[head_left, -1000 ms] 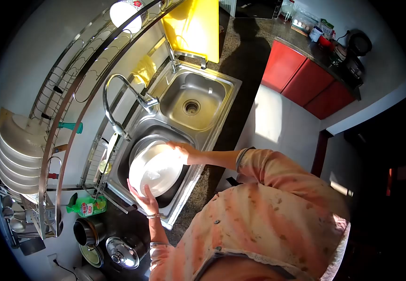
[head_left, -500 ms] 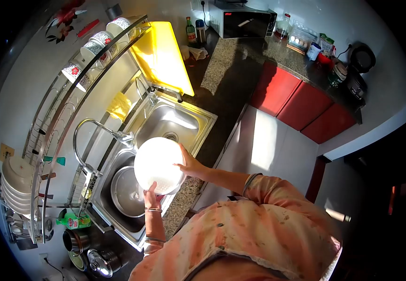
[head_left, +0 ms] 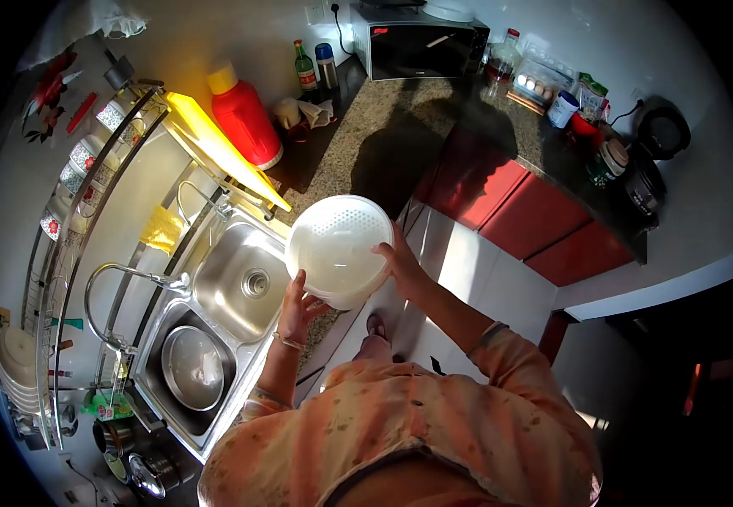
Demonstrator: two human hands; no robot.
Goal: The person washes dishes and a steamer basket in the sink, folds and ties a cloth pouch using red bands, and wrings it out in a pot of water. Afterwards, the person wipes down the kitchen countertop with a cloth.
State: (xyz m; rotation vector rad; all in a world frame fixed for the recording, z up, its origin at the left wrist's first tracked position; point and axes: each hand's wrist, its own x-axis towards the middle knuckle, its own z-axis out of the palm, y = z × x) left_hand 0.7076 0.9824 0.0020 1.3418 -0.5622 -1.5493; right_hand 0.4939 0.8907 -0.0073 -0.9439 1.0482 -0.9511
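Between my two hands is a round white plastic colander (head_left: 339,253), with rows of small holes showing near its far side. My left hand (head_left: 295,309) grips its near left edge, thumb up against the side. On the right edge, my right hand (head_left: 400,260) is closed around the rim. The colander is above the counter edge, just right of the double sink (head_left: 214,338). A metal basin (head_left: 182,376) sits in the near sink bowl with something pale and shiny inside that I cannot make out.
Two faucets, including a curved faucet (head_left: 100,283), rise behind the sink. A yellow board (head_left: 227,156) leans beside a red thermos (head_left: 246,122). A dish rack (head_left: 87,186) holds patterned bowls. Far back stands a microwave (head_left: 421,49); red cabinets (head_left: 502,198) are to the right.
Both hands have carried the colander from above the sink to the right, over the counter edge. The view has shifted right, and the red thermos now shows behind the yellow board.
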